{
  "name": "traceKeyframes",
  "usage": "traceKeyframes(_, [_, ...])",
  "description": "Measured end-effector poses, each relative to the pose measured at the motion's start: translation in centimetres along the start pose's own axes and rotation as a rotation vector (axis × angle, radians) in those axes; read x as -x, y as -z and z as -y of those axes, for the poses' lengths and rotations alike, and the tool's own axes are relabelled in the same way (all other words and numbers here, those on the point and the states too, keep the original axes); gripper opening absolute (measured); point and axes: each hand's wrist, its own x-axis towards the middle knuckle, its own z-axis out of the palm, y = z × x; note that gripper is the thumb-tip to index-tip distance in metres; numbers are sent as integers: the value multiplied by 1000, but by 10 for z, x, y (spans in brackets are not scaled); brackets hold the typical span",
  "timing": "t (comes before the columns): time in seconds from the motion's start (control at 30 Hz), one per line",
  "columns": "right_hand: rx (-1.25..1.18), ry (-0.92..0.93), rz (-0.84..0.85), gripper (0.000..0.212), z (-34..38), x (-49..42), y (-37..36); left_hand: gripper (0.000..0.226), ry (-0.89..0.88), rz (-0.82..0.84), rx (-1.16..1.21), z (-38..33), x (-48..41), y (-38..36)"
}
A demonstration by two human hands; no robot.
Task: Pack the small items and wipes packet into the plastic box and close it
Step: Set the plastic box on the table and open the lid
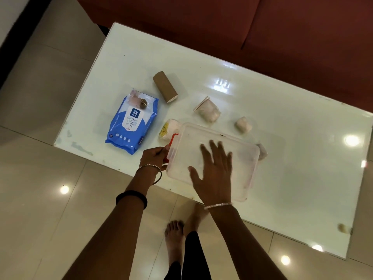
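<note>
We see the plastic box (214,158) on the near part of the white table (282,158), with its clear lid on. Our right hand (215,174) lies flat on the lid with the fingers spread and released. Our left hand (154,158) has its fingers closed around the red clip (171,146) on the left side of the box. The blue wipes packet (132,123) lies on the table to the left of the box, not touching it. A brown roll (165,86) lies farther away, and small white packets (207,110) lie behind the box
</note>
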Motion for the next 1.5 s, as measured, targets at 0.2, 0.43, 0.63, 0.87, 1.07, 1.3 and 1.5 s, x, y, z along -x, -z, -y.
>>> traceKeyframes(0.2, [116, 172, 77, 83, 42, -48, -5, 16, 17, 52, 101, 4, -2, 2])
traceKeyframes(0.43, [405, 155, 278, 85, 67, -71, -6, 12, -19, 85, 53, 2, -3, 2])
traceKeyframes(0.63, [406, 174, 283, 80, 73, -71, -3, 16, -59, 82, 33, 6, -4, 3])
traceKeyframes(0.87, [358, 167, 291, 85, 72, -73, 2, 19, -70, 46, -39, 7, -7, 0])
traceKeyframes(1.07, [283, 184, 224, 93, 62, -79, 32, 17, -59, 24, -32, 5, -5, -1])
traceKeyframes(1.3, [215, 249, 170, 77, 8, -68, 103, 19, -40, -20, -77, 2, 4, -3])
traceKeyframes(1.5, [-59, 122, 296, 56, -64, -23, 176, 26, -37, -7, -9, -5, 12, 2])
